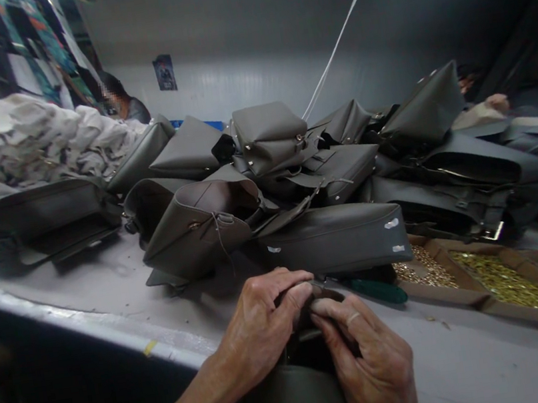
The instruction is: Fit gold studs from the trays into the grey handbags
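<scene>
Left of the green handle (378,291), nearer the person, is a dark bag (298,399) — left hand (262,324) and right hand (375,354) both pinch its upper edge, fingers narrow on it. Beyond the handle, grey bags (340,170) heap the tabletop (473,346); to its right — brown boxes (528,313) of gold-coloured pieces (503,281).

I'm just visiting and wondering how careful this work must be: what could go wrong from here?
The bare right hand, seemingly close to the tool with a green handle, might knock it. A bump could spill the small gold-coloured metal pieces from their shallow, open brown trays. The dark grey, leather-like bags are heaped at angles, so one might slide down.
</scene>
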The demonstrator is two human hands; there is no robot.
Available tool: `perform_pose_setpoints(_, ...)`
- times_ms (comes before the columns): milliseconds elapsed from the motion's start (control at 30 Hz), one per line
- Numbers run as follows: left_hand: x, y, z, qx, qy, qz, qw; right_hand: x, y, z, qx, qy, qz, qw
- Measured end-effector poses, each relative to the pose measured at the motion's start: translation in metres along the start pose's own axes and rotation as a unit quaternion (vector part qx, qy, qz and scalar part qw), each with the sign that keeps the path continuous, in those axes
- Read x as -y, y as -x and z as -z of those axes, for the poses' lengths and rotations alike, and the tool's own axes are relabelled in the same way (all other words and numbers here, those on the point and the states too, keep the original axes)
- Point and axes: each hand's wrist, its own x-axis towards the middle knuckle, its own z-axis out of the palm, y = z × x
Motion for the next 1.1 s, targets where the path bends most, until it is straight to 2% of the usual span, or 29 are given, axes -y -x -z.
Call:
perform_pose_setpoints(200, -0.0003, 0.0011, -0.0032, 0.008, 0.002, -0.004, 1.000, 0.0042, -0.0045, 0.0040, -0.012, -0.017, -0.042, 0.999)
perform_pose_setpoints(567, -0.0012, 0.0024, -0.0059, -0.007, -0.015, 0.010, 1.000, 0.0008, -0.0027, 0.0067, 0.004, -0.054, -0.042, 0.998)
perform_pose_setpoints(833, 0.0012, 0.0025, -0.0079, -0.011, -0.019, 0.008, 1.000, 0.0030, -0.0038, 0.0072, -0.007, -0.044, -0.080, 0.996)
perform_pose_setpoints(1100, 0.0015, 0.0020, -0.0088, -0.005, -0.025, 0.012, 1.000, 0.0031, -0.0013, 0.0051, -0.010, -0.076, -0.109, 0.991)
